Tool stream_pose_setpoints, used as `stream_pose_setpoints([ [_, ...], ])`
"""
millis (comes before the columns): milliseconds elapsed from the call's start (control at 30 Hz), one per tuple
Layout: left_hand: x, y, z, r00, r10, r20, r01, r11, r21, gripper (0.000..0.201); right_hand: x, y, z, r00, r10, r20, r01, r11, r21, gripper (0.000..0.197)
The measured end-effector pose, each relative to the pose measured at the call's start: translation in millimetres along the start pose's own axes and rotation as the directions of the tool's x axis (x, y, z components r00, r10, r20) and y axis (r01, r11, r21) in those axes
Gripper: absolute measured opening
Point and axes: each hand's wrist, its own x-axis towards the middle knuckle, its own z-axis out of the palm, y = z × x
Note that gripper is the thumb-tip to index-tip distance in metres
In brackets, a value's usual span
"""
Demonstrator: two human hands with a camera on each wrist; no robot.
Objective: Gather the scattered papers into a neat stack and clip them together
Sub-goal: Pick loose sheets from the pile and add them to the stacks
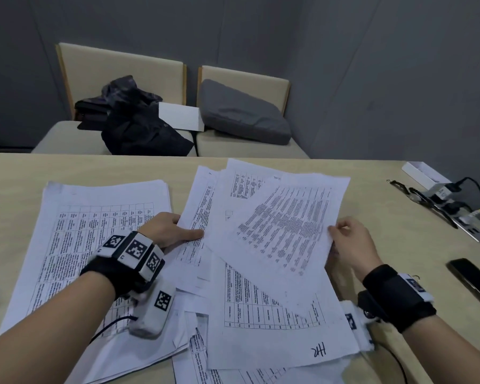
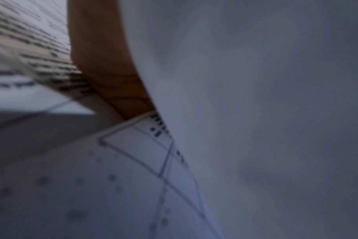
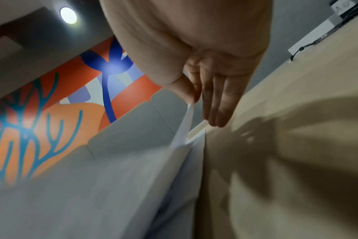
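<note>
Across the beige table, scattered papers face cushioned chairs.

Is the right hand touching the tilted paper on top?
Touching. In the head view the right hand pinches the right edge of the tilted top sheet; the right wrist view shows that edge held between thumb and fingers.

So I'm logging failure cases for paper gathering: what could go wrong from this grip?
The right hand pinches only one edge of the fanned sheets, so they may slip or crease. The left hand holds another skewed edge, so squaring up could drag the loose sheets underneath. The left stack sits apart.
</note>
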Motion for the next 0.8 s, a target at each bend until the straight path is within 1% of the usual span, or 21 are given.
stream_pose_setpoints([
  [100,-2,1,-1,1.000,0.001,0.004,-0.001,1.000,0.007,0.027,4,-11,-19,0.992,0.029,-0.123,-0.016,0.994,0.106,0.011],
  [167,-1,1,-1,1.000,-0.006,0.009,0.006,1.000,0.004,0.027,8,-15,-31,0.980,0.051,-0.191,-0.027,0.992,0.125,0.008],
  [200,-1,1,-1,1.000,-0.005,0.010,0.005,1.000,0.002,0.025,9,-15,-36,0.979,0.052,-0.197,-0.031,0.994,0.108,0.010],
  [233,-1,2,-1,1.000,-0.005,0.012,0.005,1.000,-0.001,0.024,8,-15,-39,0.983,0.050,-0.176,-0.036,0.996,0.079,0.013],
  [300,-2,2,-1,1.000,-0.004,0.002,0.004,1.000,0.006,0.022,2,-16,-39,0.996,0.041,-0.081,-0.043,0.999,-0.018,0.016],
  [367,-2,1,-1,1.000,-0.008,-0.006,0.008,1.000,0.019,0.023,-8,-10,-32,0.996,0.077,0.038,-0.072,0.990,-0.117,0.019],
  [433,-3,2,-2,1.000,-0.014,-0.008,0.014,1.000,0.021,0.025,-22,-6,-21,0.971,0.162,0.176,-0.132,0.977,-0.170,0.018],
  [500,-4,3,-1,1.000,-0.016,-0.002,0.016,1.000,0.011,0.026,-35,-7,-11,0.923,0.233,0.306,-0.209,0.972,-0.111,0.015],
  [567,-4,4,0,1.000,-0.016,0.008,0.017,1.000,-0.012,0.024,-42,-12,-5,0.892,0.244,0.380,-0.240,0.969,-0.059,0.022],
  [633,-3,3,0,1.000,-0.016,0.010,0.016,1.000,-0.024,0.024,-45,-17,0,0.863,0.228,0.451,-0.210,0.973,-0.091,0.030],
  [700,-3,2,0,1.000,-0.014,0.005,0.014,1.000,-0.019,0.029,-47,-20,5,0.847,0.213,0.487,-0.176,0.977,-0.121,0.034],
  [733,-3,2,-1,1.000,-0.012,0.003,0.012,1.000,-0.012,0.032,-47,-20,7,0.844,0.206,0.495,-0.166,0.978,-0.123,0.034],
  [800,-3,2,-1,1.000,-0.018,0.001,0.018,1.000,-0.009,0.036,-48,-21,13,0.842,0.191,0.505,-0.141,0.980,-0.137,0.029],
])
